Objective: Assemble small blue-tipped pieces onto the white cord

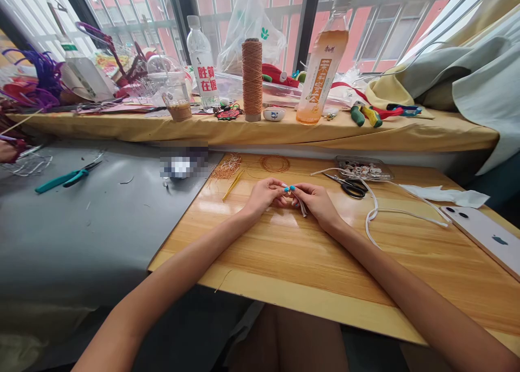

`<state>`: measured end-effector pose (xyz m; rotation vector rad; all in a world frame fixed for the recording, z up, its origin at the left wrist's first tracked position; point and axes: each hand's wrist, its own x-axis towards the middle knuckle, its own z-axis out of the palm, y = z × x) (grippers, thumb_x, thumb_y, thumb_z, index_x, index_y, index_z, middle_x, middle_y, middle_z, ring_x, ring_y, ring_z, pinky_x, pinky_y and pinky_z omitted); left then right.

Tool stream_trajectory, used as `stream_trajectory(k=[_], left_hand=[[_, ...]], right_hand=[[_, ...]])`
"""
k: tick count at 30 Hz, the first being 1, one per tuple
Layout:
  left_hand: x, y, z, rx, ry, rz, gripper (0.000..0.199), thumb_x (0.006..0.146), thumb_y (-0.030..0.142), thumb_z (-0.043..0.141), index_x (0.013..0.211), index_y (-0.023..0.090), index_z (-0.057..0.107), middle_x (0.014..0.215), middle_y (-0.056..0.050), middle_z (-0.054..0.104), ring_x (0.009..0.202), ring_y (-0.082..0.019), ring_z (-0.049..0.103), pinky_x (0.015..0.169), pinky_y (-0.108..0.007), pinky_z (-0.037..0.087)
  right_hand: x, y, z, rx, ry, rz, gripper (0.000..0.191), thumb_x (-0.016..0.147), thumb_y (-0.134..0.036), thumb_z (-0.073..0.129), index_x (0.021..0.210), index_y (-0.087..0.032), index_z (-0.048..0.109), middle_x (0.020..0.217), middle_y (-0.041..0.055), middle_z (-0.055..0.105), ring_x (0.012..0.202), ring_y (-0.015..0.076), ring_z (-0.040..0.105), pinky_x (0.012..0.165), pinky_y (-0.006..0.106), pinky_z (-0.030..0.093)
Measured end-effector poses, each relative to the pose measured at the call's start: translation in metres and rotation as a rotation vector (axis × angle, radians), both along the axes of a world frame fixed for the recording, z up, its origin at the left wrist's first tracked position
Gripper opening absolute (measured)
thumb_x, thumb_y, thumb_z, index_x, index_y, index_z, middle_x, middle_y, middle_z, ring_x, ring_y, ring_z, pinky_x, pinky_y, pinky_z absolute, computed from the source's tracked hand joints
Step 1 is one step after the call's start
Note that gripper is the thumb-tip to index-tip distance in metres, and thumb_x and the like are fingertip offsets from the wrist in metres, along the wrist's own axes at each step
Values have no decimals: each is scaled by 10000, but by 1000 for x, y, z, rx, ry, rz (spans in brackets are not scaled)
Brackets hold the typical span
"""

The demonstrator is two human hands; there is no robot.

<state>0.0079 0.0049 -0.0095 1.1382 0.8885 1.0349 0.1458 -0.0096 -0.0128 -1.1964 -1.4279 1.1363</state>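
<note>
My left hand (268, 195) and my right hand (313, 200) meet above the wooden table (252, 247), fingertips pinched together. Between them is a short white cord (303, 207), its loose ends hanging below my right fingers. A small pale bit shows at the fingertips, too small to name. Behind my hands lie a coil of thin copper-coloured thread (275, 164) and yellow tweezers (233, 186). Black-handled scissors (352, 189) rest to the right, beside a clear box of small pieces (364, 169). Longer white cord (371, 212) curls across the table near my right forearm.
On the ledge stand a thread spool (252, 79), a water bottle (203, 63), a tea bottle (324, 63) and a cup (177, 98). A phone (483, 234) lies at right. Teal pliers (67, 180) lie on the grey mat (109, 220); another person's hand (7, 151) shows far left.
</note>
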Motion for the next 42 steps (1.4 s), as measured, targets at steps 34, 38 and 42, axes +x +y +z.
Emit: stream_trajectory(k=[34, 38, 42], left_hand=[[-3, -5, 6, -123, -29, 94, 57, 596, 153, 578, 619, 128, 533, 364, 85, 312, 309, -5, 167, 364, -201, 65], [-3, -5, 8, -150, -58, 67, 38, 594, 128, 567, 614, 115, 538, 363, 86, 298, 308, 1, 162, 365, -200, 58], [-4, -4, 8, -165, -64, 49, 22, 602, 109, 548, 620, 105, 559, 357, 88, 273, 306, 1, 151, 364, -202, 54]], right_hand=[[2, -3, 3, 1266, -1256, -52, 222, 839, -176, 356, 854, -134, 574, 886, 96, 606, 814, 179, 528, 750, 307, 400], [-1, -3, 2, 1231, -1240, -58, 252, 843, -169, 334, 853, -137, 584, 855, 102, 613, 807, 178, 538, 743, 311, 408], [0, -3, 1, 1227, -1211, -35, 252, 840, -153, 336, 920, -125, 574, 908, 102, 617, 851, 182, 542, 755, 296, 419]])
